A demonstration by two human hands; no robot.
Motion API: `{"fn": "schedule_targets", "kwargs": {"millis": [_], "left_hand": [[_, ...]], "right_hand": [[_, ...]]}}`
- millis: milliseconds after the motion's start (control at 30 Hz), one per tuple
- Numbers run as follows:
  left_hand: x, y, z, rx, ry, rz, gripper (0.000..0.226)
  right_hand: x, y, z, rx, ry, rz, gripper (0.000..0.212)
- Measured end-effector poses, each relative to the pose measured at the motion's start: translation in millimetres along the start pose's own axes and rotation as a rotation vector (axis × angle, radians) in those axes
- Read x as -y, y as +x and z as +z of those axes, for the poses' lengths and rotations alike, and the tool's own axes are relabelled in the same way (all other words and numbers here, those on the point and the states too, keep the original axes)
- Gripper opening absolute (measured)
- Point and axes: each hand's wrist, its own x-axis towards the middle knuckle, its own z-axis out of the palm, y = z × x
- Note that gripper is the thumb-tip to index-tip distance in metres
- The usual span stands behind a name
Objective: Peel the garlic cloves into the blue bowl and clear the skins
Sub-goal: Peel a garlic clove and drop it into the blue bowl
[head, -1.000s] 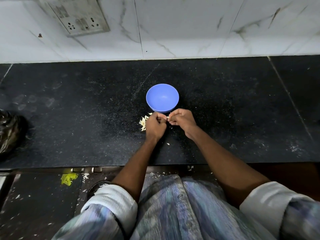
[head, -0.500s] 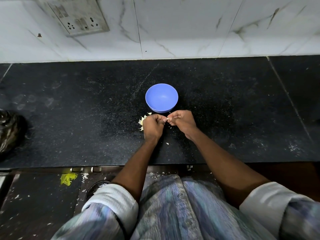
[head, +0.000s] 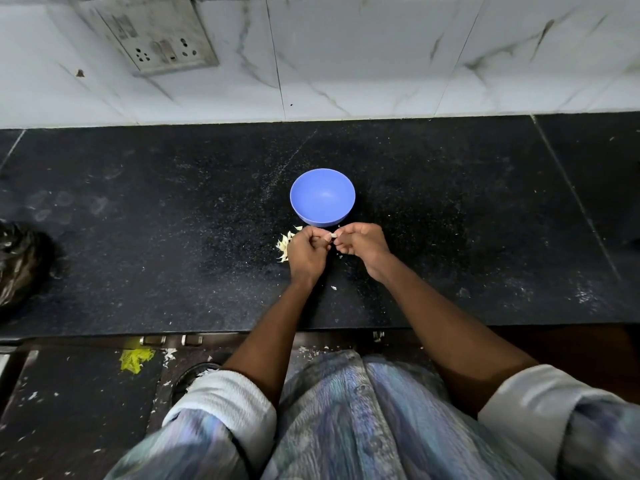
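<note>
Two hands meet just below blue bowl (head: 322, 197): left hand (head: 306, 252) and right hand (head: 362, 245) both pinch garlic clove (head: 333, 235), unchanged from second ago. Skins (head: 284, 244) piled on tabletop (head: 138, 237) beside left hand. Peeling continues; bowl looks empty.

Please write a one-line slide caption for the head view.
Both hands, left hand and right hand, pinch a garlic clove just before the blue bowl, skins piled on the black counter.
</note>
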Motion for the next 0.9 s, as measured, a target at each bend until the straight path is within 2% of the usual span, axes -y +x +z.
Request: {"fn": "schedule_targets", "kwargs": {"millis": [133,333,500,667,733,900], "left_hand": [[3,0,-1,0.077,-0.142,-0.088,0.014],[0,-4,3,0.074,-0.169,-0.166,0.019],[3,-1,0,-0.068,0.117,-0.027,0.011],[0,-4,-5,-0.07,0.298,0.059,0.028],[3,-3,-5,-0.03,0.264,0.035,0.016],[0,-4,-3,0.043,0.12,0.061,0.011]], "right_hand": [[9,-4,-1,0.096,0.24,0.156,0.009],[9,-8,-3,0.092,0.251,0.215,0.01],[6,-8,-7,0.048,0.172,0.228,0.007],[4,-6,-10,0.042,0.162,0.258,0.007],[3,-5,-11,0.043,0.174,0.265,0.009],[4,-5,-9,0.041,0.213,0.312,0.008]]}}
